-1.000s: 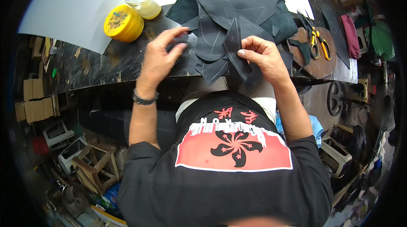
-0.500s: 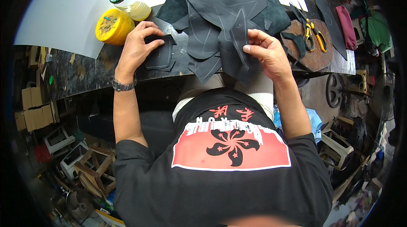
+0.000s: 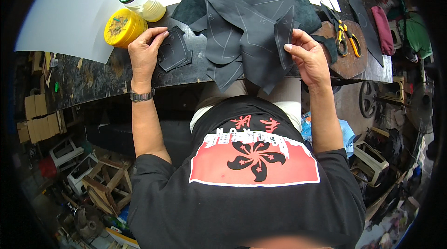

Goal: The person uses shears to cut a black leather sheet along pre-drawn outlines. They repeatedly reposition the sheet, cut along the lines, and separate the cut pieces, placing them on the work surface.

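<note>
Head view. Right hand: thumb and forefinger pinch one narrow dark piece over the right side of the large dark sheets; its long axis runs near to far, pointed tip away and slightly rightward. Against half a second ago: piece sits further right; left hand uncovers more of the small dark stack. Left fingertips: close together, hold uncertain, cannot tell. Far sheets: cut off by upper border.

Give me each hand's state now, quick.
Left hand: at the small black leather-like pieces; whether its grip holds one cannot be told.
Right hand: closed, pinching a narrow black pointed leather-like piece.
</note>
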A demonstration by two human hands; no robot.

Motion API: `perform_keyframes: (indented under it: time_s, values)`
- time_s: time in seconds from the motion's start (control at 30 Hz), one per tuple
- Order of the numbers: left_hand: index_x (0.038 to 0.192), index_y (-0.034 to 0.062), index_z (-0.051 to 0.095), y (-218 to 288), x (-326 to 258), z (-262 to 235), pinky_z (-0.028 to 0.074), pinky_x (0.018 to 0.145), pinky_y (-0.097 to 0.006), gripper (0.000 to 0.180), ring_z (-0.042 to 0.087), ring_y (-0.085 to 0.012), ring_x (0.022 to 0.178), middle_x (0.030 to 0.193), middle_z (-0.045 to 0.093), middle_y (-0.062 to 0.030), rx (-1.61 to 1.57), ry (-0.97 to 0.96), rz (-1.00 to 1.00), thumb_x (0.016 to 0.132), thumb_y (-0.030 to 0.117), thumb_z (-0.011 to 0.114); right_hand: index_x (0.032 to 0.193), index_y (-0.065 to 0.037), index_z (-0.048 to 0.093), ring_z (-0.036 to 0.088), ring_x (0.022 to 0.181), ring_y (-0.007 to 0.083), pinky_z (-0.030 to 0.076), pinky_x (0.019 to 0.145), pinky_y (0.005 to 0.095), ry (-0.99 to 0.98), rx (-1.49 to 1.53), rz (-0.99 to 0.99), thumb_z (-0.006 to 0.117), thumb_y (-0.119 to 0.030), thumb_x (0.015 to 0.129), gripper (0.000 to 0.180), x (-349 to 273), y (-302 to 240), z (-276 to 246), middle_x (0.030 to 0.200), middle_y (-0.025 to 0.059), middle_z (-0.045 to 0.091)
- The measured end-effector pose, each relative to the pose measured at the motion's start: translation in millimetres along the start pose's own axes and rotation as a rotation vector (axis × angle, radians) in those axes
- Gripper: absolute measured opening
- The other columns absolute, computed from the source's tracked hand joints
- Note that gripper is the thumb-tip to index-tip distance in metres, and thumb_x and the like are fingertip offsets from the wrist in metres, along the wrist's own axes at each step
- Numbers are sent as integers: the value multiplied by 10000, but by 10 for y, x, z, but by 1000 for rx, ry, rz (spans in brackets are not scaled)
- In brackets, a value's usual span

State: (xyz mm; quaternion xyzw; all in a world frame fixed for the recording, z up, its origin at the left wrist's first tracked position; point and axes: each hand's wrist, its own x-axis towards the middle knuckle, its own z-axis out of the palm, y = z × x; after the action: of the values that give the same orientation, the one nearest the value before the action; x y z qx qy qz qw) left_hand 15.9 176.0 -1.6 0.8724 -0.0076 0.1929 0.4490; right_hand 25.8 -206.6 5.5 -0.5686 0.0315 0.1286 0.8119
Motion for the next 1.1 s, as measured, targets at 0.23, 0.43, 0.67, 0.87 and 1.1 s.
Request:
perform_keyframes:
  time_s: [0.23,0.43,0.67,0.87,1.1]
  values:
    - [987,33,730,33,-80,26,534,731,-265,134,697,-181,795,912,734,-81,186,52,63,861,62,695,1190,-24,589,608,899,97,489,776,214,-53,37,7,680,62,810,399,20,-13,69,1030,39,636]
    - [1046,68,722,52,-98,-42,546,774,-310,178,702,-247,872,976,722,-109,447,150,203,874,78,676,1234,-6,553,614,975,130,508,860,247,-82,15,1,657,79,812,443,37,13,45,1082,69,623]
    - [1154,81,687,-51,-161,-7,549,813,-313,290,704,-236,895,1011,722,-114,453,183,160,867,43,675,1253,0,537,621,953,126,516,834,237,-41,3,-9,651,78,814,460,-12,25,-68,1064,68,627]
    - [1168,60,678,-106,-212,-27,542,802,-272,315,689,-141,875,959,726,-89,301,225,34,859,-4,681,1244,1,547,632,935,129,533,831,245,-5,22,-44,640,85,816,445,-25,-21,-146,1049,64,630]
    - [1137,42,685,5,-251,-60,516,890,-320,355,660,-220,976,1070,687,-108,278,71,23,789,38,753,1224,25,545,631,925,124,532,809,231,91,74,-122,645,102,810,432,-46,-55,-277,1031,76,643]
